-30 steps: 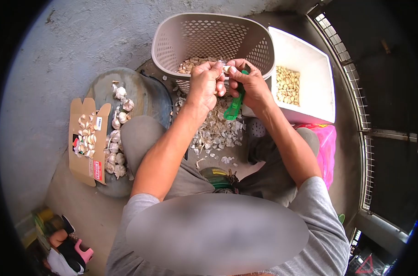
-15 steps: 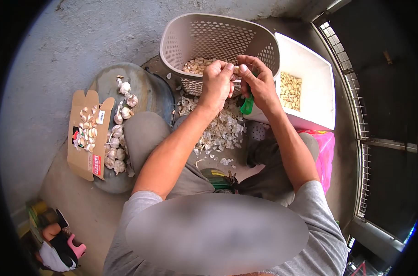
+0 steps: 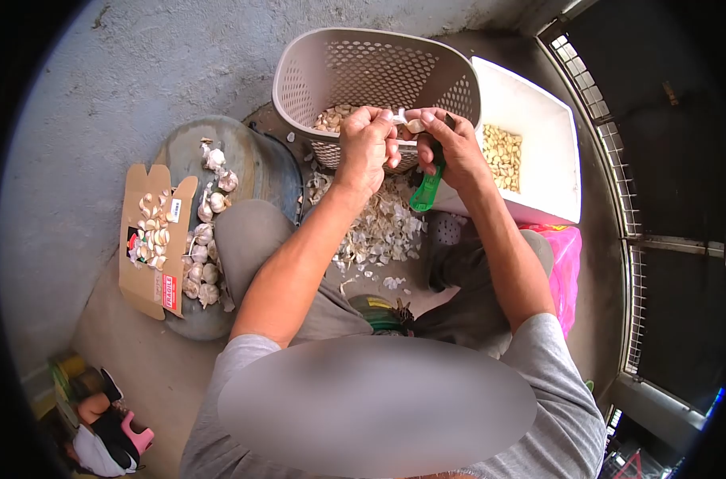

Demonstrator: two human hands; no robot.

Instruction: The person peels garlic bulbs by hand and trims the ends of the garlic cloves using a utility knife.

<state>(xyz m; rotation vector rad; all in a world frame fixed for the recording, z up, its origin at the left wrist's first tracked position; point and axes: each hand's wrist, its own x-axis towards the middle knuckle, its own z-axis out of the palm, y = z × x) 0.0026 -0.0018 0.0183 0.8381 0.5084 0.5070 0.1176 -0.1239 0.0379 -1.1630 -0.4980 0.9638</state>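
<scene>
My left hand (image 3: 366,148) pinches a bit of white garlic skin (image 3: 398,116) over the near rim of the perforated basket (image 3: 297,84). Close beside it, my right hand (image 3: 452,148) grips a garlic clove (image 3: 415,126) between thumb and finger. A green-handled tool (image 3: 425,191) is also held in my right hand, hanging from the palm; its blade cannot be made out. Inside the basket lie unpeeled cloves (image 3: 331,118). Peeled cloves (image 3: 502,156) fill the bottom of a white foam box (image 3: 530,104) at the right.
Garlic skins (image 3: 383,227) cover the floor between my legs. On the left, garlic bulbs (image 3: 205,271) and a cardboard piece (image 3: 143,287) bearing cloves (image 3: 154,231) rest on a rounded grey surface (image 3: 187,152). A pink bag (image 3: 566,271) lies beside my right knee.
The two hands have shifted slightly apart, and white skin now shows between them beside the clove. The green handle has swung in my right hand. The view has shifted a little.
</scene>
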